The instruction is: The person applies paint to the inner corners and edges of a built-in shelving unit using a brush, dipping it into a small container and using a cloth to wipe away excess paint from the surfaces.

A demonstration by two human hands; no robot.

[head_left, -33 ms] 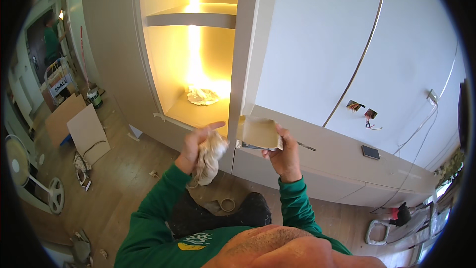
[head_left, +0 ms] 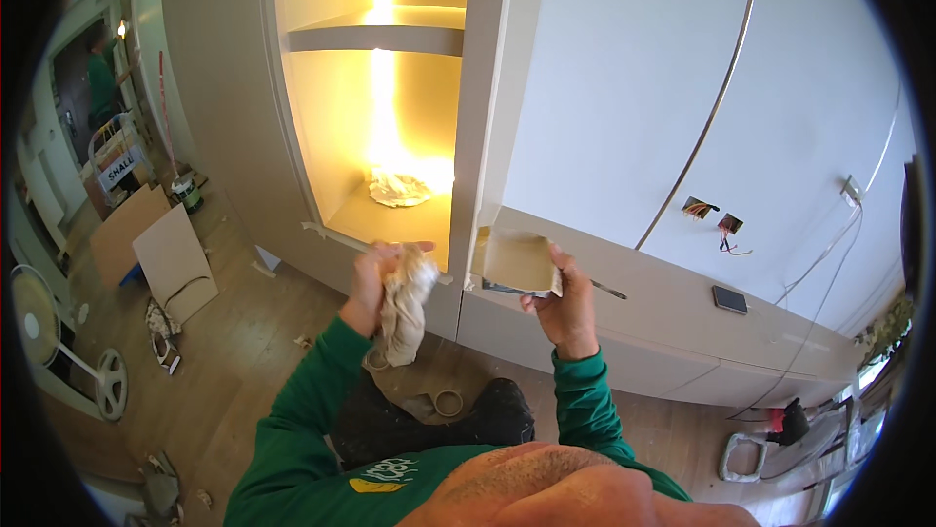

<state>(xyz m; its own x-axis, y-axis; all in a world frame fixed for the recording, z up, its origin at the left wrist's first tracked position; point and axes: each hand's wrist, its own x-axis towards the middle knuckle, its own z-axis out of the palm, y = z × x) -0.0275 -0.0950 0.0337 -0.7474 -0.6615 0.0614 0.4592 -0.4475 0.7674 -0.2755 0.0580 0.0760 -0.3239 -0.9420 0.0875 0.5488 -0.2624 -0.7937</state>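
A crumpled cream rag (head_left: 407,305) hangs from my left hand (head_left: 367,285), whose fingers are closed round its upper part. My right hand (head_left: 565,304) grips the right side of a small shallow tray (head_left: 518,266), beige inside with a ragged pale rim, thumb on the edge and fingers beneath. Both hands are in front of a pale cabinet, by its lit niche (head_left: 385,220). On the niche floor lies a crumpled whitish bundle (head_left: 399,190). Just right of my right hand, a thin dark tool (head_left: 609,291), perhaps a brush, rests on the low ledge.
A dark phone (head_left: 728,300) lies on the ledge below wall openings with loose wires (head_left: 728,225). Leaning boards (head_left: 175,259) and a fan (head_left: 41,317) stand at left. A tape roll (head_left: 448,403) is on the floor by my legs. Another person (head_left: 101,83) is far left.
My left hand and the rag have shifted slightly left, away from the tray. My right hand and the tray have moved a little to the right.
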